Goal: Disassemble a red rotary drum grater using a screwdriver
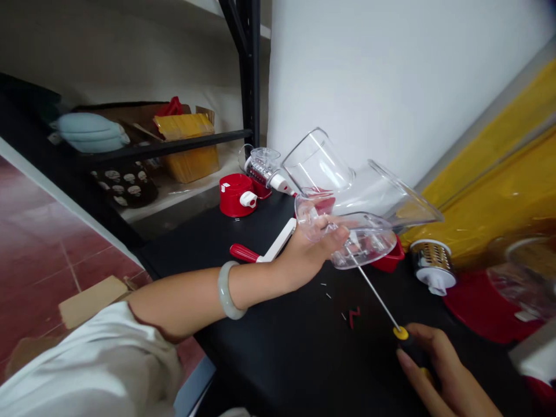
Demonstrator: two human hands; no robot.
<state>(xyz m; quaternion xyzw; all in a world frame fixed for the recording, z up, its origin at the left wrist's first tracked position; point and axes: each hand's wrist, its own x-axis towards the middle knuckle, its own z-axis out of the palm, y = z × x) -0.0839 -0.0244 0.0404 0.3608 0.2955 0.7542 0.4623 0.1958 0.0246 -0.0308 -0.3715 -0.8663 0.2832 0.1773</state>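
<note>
My left hand [315, 249] grips a clear plastic grater housing [369, 197] and holds it tilted above the black table. In my right hand [447, 365] is a screwdriver [376, 289] with a black and yellow handle. Its shaft points up and left, and the tip reaches the underside of the housing beside my left fingertips; whether it sits in a screw is too small to tell. Below the housing lie several small screws [328, 295] and a small dark red piece [354, 317]. A crank handle [271, 246], white with a red grip, rests left of my left hand.
A red pot-shaped base [234, 197] stands toward the back left, near another grater assembly [263, 168]. At right are a metal grating drum [432, 263] and a red base [478, 307]. Shelving with a cardboard box [191, 150] is at left; yellow wrapping [499, 185] lines the right side.
</note>
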